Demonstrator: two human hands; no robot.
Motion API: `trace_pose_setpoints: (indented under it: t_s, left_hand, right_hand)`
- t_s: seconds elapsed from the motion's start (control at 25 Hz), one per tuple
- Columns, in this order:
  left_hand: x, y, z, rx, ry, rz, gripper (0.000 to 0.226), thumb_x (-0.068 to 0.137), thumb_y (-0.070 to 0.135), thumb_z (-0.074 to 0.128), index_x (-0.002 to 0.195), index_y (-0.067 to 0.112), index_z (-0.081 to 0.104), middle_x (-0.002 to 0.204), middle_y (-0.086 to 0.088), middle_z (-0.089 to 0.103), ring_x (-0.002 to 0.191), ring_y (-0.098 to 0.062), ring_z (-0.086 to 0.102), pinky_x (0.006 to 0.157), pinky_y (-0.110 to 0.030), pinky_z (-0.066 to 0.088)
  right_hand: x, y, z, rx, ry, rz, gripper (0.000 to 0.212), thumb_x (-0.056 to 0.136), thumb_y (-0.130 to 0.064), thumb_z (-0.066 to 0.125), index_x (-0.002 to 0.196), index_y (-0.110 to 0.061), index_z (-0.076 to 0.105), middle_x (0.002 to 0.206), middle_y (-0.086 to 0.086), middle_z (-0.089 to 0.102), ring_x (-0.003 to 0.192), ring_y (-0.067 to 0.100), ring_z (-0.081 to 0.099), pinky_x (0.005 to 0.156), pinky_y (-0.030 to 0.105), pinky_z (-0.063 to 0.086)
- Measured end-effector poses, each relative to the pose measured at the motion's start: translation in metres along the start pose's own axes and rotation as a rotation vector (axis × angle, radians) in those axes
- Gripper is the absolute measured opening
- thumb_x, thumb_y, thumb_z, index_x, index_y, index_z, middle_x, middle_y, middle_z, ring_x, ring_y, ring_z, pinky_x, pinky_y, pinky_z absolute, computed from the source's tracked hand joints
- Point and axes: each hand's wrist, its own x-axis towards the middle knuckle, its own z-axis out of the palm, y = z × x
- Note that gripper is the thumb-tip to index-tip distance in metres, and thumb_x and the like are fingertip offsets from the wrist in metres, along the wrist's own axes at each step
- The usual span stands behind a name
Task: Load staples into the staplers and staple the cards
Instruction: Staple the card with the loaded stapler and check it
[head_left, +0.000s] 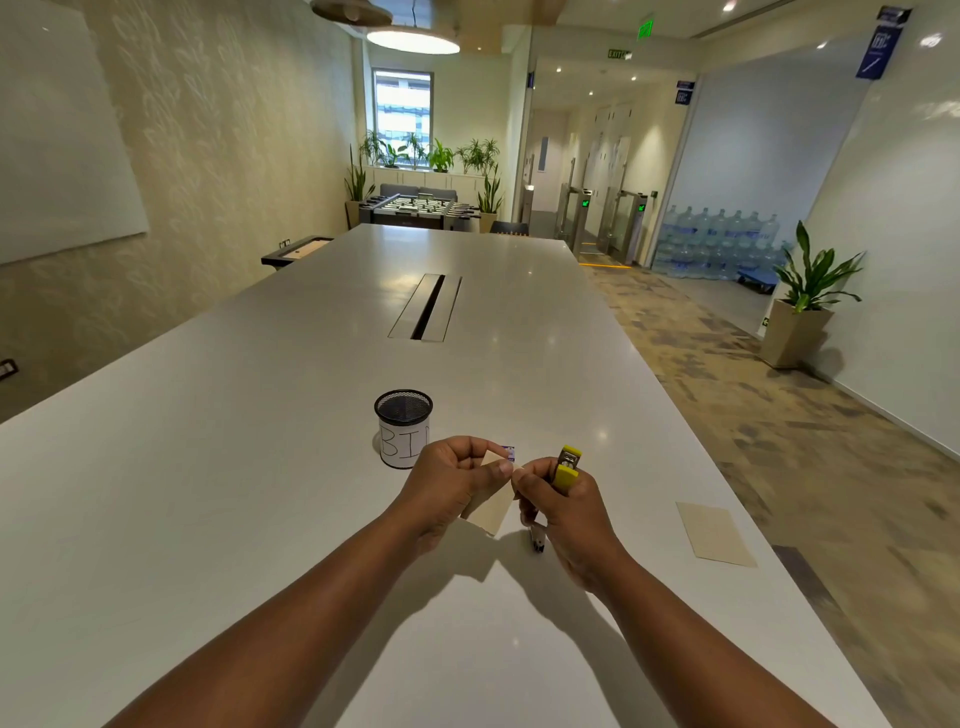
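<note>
A tan card (491, 501) is pinched between thumb and curled fingers of the left hand (452, 480), held above the white table (260, 441) near its 6 o'clock edge. The yellow stapler (566, 470) is gripped in the right hand (563, 506), fingers wrapped round its body, nose pointing to 12 o'clock, just beside the card's upper corner. A small blue-and-white box (510, 453) (probably staples) is partly hidden behind the left thumb. A second card (714, 532) lies flat at 3 o'clock, close to the table's right edge. A mesh cup (403, 428) stands at 11 o'clock of the hands.

The card is judged light and bendable, best taken by one edge; the stapler rigid, best squeezed mid-body. Open room is left towards 12 o'clock and 9 o'clock; a dark object (537, 540) under the right hand cannot be identified.
</note>
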Motion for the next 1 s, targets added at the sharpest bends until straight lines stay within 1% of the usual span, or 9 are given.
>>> trace_pose_setpoints:
  t_s: [0.16,0.28,0.36,0.44,0.6,0.68,0.76,0.88,1.0]
  left_hand:
    - [0.002,-0.002,-0.003,0.047,0.006,0.003,0.011,0.086,0.009,0.079,0.096,0.013,0.077,0.094,-0.013,0.080,0.079,-0.018,0.075,0.061,-0.025,0.058]
    - [0.003,-0.003,-0.004,0.058,-0.007,-0.007,0.012,0.085,0.010,0.080,0.097,0.012,0.077,0.090,-0.011,0.080,0.077,-0.016,0.075,0.058,-0.022,0.056]
    - [0.005,-0.004,-0.006,-0.003,-0.027,-0.050,0.010,0.086,0.010,0.079,0.096,0.009,0.078,0.090,-0.012,0.079,0.078,-0.017,0.074,0.061,-0.023,0.057]
    - [0.006,-0.005,-0.008,-0.064,-0.031,-0.118,0.004,0.090,0.012,0.074,0.092,0.009,0.077,0.090,-0.014,0.078,0.077,-0.021,0.074,0.062,-0.028,0.059]
    - [0.010,-0.006,-0.009,-0.054,0.016,-0.186,0.010,0.095,0.013,0.068,0.087,0.010,0.073,0.088,-0.010,0.079,0.074,-0.020,0.073,0.059,-0.030,0.058]
    - [0.011,-0.006,-0.008,0.034,0.041,-0.172,0.011,0.096,0.017,0.068,0.087,0.011,0.071,0.084,-0.006,0.079,0.075,-0.018,0.072,0.062,-0.030,0.058]
    - [0.011,-0.006,-0.007,0.168,0.062,-0.130,0.019,0.098,0.025,0.066,0.088,0.010,0.069,0.083,-0.006,0.077,0.074,-0.018,0.069,0.064,-0.028,0.056]
    - [0.008,-0.007,-0.004,0.493,0.109,0.041,0.044,0.099,0.043,0.061,0.084,0.002,0.061,0.069,-0.003,0.065,0.059,-0.013,0.058,0.053,-0.024,0.046]
    - [0.006,-0.010,-0.004,0.684,0.135,0.199,0.057,0.098,0.053,0.055,0.078,0.000,0.054,0.059,0.002,0.050,0.052,-0.012,0.043,0.051,-0.029,0.035]
  right_hand:
    - [0.004,-0.001,-0.002,0.017,-0.004,-0.002,0.017,0.083,-0.025,0.069,0.078,-0.008,0.070,0.072,0.011,0.065,0.062,0.021,0.056,0.058,0.034,0.049]
    - [0.004,-0.002,-0.003,-0.010,-0.002,-0.030,0.021,0.081,-0.025,0.069,0.079,-0.004,0.069,0.070,0.011,0.064,0.061,0.021,0.057,0.057,0.032,0.050]
    - [0.004,-0.002,-0.002,-0.017,0.013,-0.049,0.020,0.080,-0.025,0.069,0.078,-0.005,0.068,0.068,0.009,0.064,0.060,0.019,0.056,0.057,0.030,0.050]
    - [0.004,-0.001,-0.001,-0.031,0.023,-0.049,0.016,0.081,-0.023,0.068,0.076,-0.007,0.069,0.068,0.007,0.064,0.060,0.018,0.057,0.057,0.028,0.050]
    - [0.004,0.001,-0.001,-0.035,0.029,-0.035,0.011,0.080,-0.020,0.067,0.073,-0.012,0.070,0.068,0.006,0.065,0.060,0.017,0.057,0.058,0.029,0.050]
    - [0.004,0.002,-0.001,-0.030,0.023,-0.036,0.010,0.080,-0.019,0.067,0.073,-0.012,0.071,0.069,0.007,0.066,0.061,0.018,0.057,0.058,0.029,0.049]
    - [0.005,0.001,0.000,-0.027,0.023,-0.042,0.011,0.079,-0.018,0.068,0.073,-0.010,0.070,0.069,0.007,0.065,0.060,0.018,0.057,0.058,0.029,0.049]
    - [0.005,-0.001,0.002,-0.020,0.033,-0.050,0.013,0.078,-0.018,0.067,0.072,-0.007,0.069,0.067,0.007,0.064,0.059,0.018,0.056,0.057,0.029,0.049]
    - [0.004,-0.003,0.000,-0.007,0.038,-0.047,0.012,0.078,-0.020,0.068,0.070,-0.011,0.069,0.067,0.007,0.064,0.060,0.018,0.056,0.057,0.030,0.050]
